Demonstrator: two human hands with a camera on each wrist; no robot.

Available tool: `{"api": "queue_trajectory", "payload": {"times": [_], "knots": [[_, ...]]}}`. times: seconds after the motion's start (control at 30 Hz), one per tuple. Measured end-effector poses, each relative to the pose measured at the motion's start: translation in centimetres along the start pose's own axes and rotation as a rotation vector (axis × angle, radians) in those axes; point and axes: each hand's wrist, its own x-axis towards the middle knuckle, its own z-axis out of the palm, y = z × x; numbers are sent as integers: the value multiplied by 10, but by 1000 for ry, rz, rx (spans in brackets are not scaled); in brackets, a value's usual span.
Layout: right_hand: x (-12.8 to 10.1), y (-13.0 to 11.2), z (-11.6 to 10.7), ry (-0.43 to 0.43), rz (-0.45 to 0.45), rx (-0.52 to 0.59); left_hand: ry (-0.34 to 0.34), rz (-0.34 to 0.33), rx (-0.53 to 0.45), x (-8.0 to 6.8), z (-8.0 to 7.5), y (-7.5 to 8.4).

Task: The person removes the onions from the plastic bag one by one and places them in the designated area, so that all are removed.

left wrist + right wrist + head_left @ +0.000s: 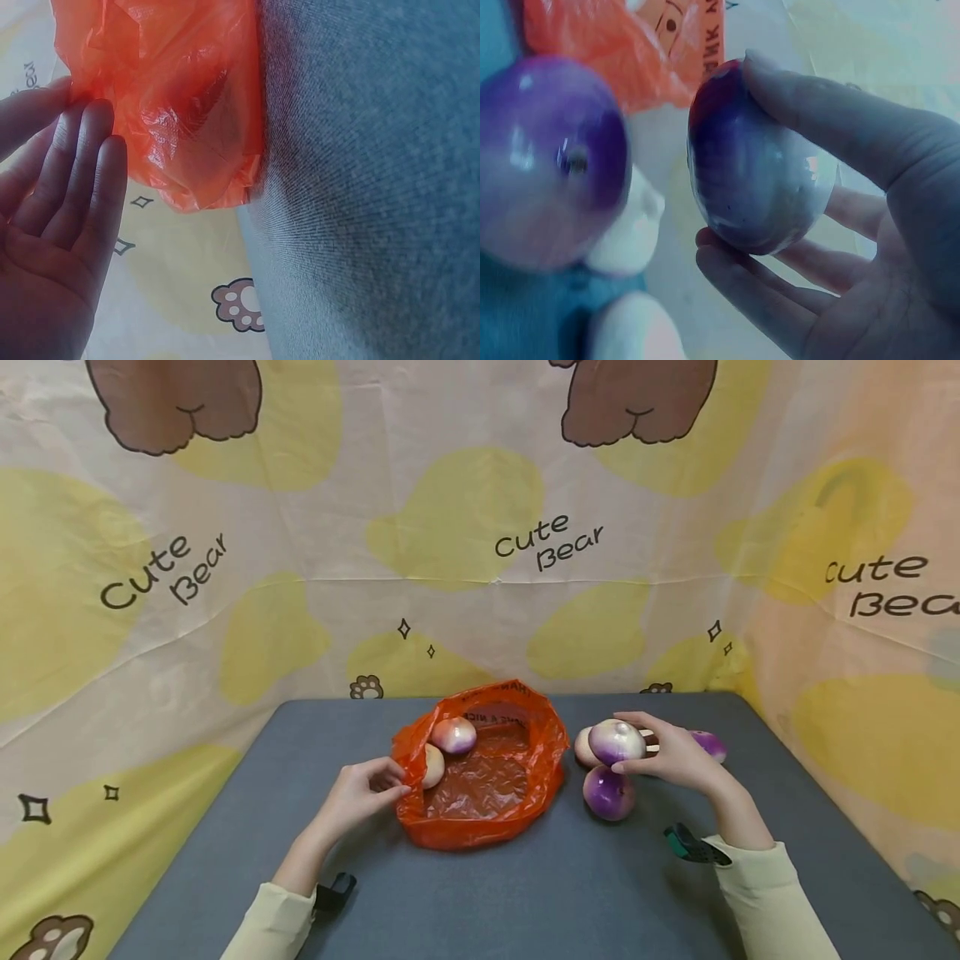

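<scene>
The left hand pinches the left rim of an orange-red plastic bag, which sits open-mouthed on the grey counter. The right hand grips a white-and-purple turnip between thumb and fingers, right of the bag. Inside the bag, at its left side, lie a two-toned turnip and a partly hidden pale turnip. Near the right hand: a deep-purple turnip, others partly obscured. Behind hangs a printed "Cute Bear" cloth.
</scene>
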Motion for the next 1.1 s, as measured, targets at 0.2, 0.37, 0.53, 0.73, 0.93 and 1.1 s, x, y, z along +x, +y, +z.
{"api": "queue_trajectory", "payload": {"times": [0.2,0.37,0.53,0.73,0.93,1.1], "knots": [[-15,11,-9,16,15,-34,6,-1,10,-1,-2,-1],[-22,21,-14,18,13,-66,2,-5,17,-1,-3,-1],[-30,31,-18,32,29,-102,-3,-9,15,1,-2,1],[-38,40,-18,28,39,-124,-2,-14,22,1,-2,2],[-45,48,-18,3,24,-100,-6,-12,12,1,-1,0],[-49,54,-18,-34,51,-65,-16,-20,14,2,-1,-1]]}}
